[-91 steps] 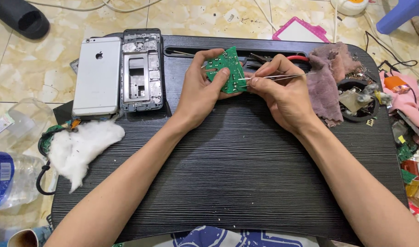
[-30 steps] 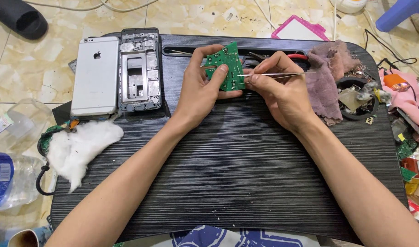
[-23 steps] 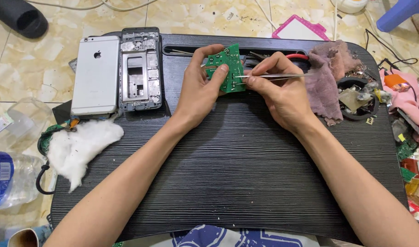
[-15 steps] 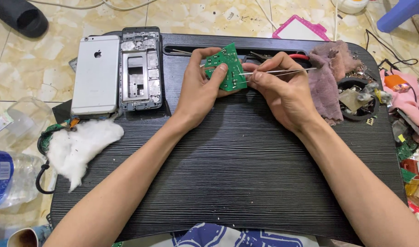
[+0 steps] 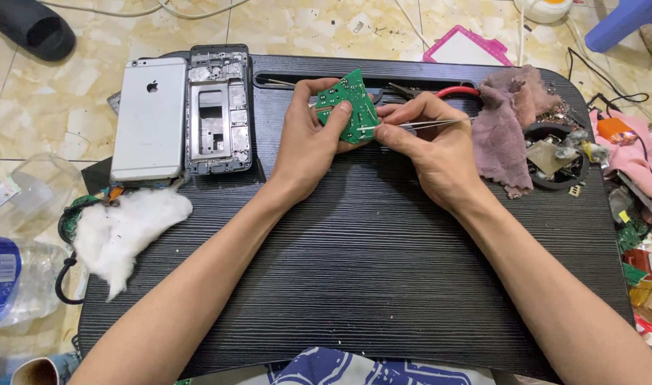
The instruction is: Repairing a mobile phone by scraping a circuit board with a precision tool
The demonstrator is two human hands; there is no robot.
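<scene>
My left hand (image 5: 306,142) holds a small green circuit board (image 5: 352,100) above the far side of a black ribbed lap table (image 5: 354,264), thumb pressed on its face. Metal tweezers (image 5: 418,125) are pinched in my right hand (image 5: 429,146), their tips touching the board's lower right edge. Both forearms stretch across the table toward me.
A silver phone back (image 5: 149,117) and an open phone frame (image 5: 218,107) lie at the far left. White cotton wool (image 5: 126,224) sits at the left edge, a mauve rag (image 5: 508,125) and a round cup of parts (image 5: 554,153) at the right. Red-handled pliers (image 5: 447,91) lie behind my hands. A plastic bottle (image 5: 12,281) lies on the floor.
The board has tilted slightly in my left hand and the tweezers' tips have shifted along its edge. Both hands stay in the same place.
</scene>
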